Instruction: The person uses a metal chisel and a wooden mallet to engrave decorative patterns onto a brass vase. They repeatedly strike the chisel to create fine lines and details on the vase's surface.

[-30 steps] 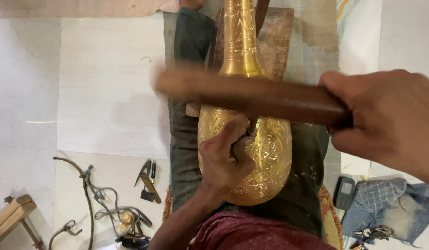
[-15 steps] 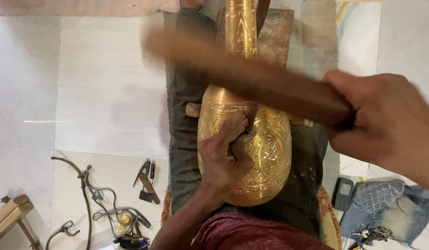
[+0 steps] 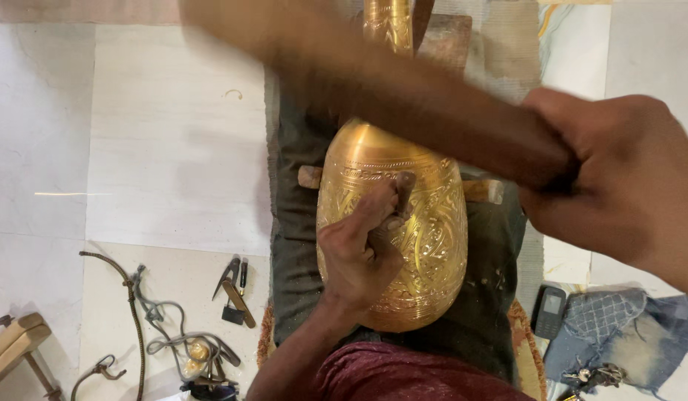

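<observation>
— Since half a second ago we have swung the long dark wooden mallet handle [image 3: 403, 96] further up and away; its far end now blurs toward the far left, higher than before.

— Our right hand [image 3: 619, 178] is clamped round its near end, at the right of the scene?

— Yes, fist closed tight on it. Our left hand [image 3: 359, 249] has stayed put, fingers pinched shut on a small dark metal punch [image 3: 403, 194] whose tip touches the engraved golden brass vase [image 3: 426, 245].

— Where does the vase lie?

— On its side on the dark grey cushion [image 3: 292, 245] in the middle, narrow neck pointing far, round belly near us, above our maroon garment [image 3: 403, 375].

— And around it?

— Pale floor tiles [image 3: 158, 148]; near left, pliers [image 3: 232, 289] and a tangled hose [image 3: 147, 319]; near right, a small black phone [image 3: 550, 312] beside blue denim cloth [image 3: 626, 334].
</observation>
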